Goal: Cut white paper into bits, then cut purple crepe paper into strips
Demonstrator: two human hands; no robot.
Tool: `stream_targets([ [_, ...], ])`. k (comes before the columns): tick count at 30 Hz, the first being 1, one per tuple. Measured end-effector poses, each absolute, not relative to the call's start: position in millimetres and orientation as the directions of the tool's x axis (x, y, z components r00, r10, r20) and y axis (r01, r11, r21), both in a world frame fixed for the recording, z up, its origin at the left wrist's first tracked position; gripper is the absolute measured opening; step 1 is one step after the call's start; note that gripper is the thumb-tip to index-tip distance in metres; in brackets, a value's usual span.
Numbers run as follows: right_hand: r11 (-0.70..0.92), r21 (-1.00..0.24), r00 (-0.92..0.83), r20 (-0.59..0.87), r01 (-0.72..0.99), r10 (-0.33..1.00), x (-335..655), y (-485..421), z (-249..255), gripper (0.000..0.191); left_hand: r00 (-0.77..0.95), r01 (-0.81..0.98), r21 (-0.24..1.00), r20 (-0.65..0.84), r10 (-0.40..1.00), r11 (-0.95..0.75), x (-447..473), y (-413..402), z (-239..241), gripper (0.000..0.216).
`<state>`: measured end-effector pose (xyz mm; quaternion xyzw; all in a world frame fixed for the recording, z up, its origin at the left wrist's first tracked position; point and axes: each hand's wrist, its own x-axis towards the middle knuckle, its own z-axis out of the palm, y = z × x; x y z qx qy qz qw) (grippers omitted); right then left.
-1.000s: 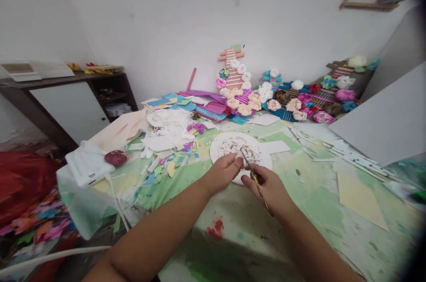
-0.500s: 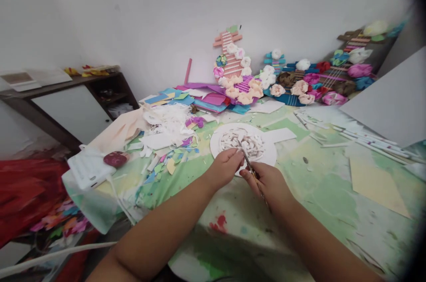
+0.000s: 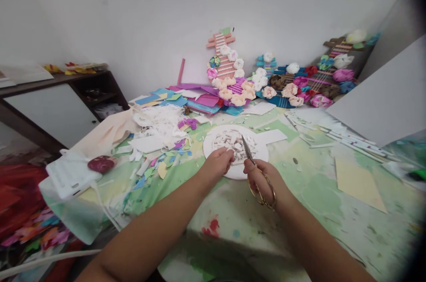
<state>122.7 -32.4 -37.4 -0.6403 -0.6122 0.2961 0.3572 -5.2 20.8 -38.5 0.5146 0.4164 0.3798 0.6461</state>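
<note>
Just below centre frame, right hand (image 3: 266, 184) grips gold-handled scissors (image 3: 247, 150) — blades above a white plate (image 3: 233, 173) of paper snippets (image 3: 234, 142); left hand (image 3: 216, 166) curls at its rim, grip unclear

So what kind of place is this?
Probably a home craft corner: stacked coloured paper and paper flowers line the wall, the table is paint-stained, and the right hand holds scissors over a plate of white scraps.
</note>
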Motion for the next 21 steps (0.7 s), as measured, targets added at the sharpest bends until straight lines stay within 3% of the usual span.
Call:
stream_targets([
  [8, -0.081, -0.946, 0.150, -0.035, 0.315, 0.988, 126.0, -36.8, -34.9, 0.037, 0.496, -0.204, 0.946, -0.123, 0.859, 0.254, -7.7, 22.8, -44.8, 0.017],
  [16, -0.008, -0.764, 0.052, 0.033, 0.645, 0.998, 118.4, -45.7, -29.2, 0.037, 0.528, -0.123, 0.992, 0.040, 0.848, 0.030, -14.3, 7.5, -29.2, 0.027],
  [19, 0.023, -0.732, 0.053, 0.081, 0.681, 0.995, 119.7, -46.0, -26.8, 0.036, 0.513, -0.016, 0.997, 0.069, 0.856, -0.070, -16.4, 7.7, -28.9, 0.030],
  [21, 0.007, -0.750, 0.149, 0.141, 0.662, 0.979, 129.9, -43.5, -25.1, 0.036, 0.433, 0.116, 0.978, 0.106, 0.895, -0.172, -16.9, 12.3, -30.5, 0.031],
])
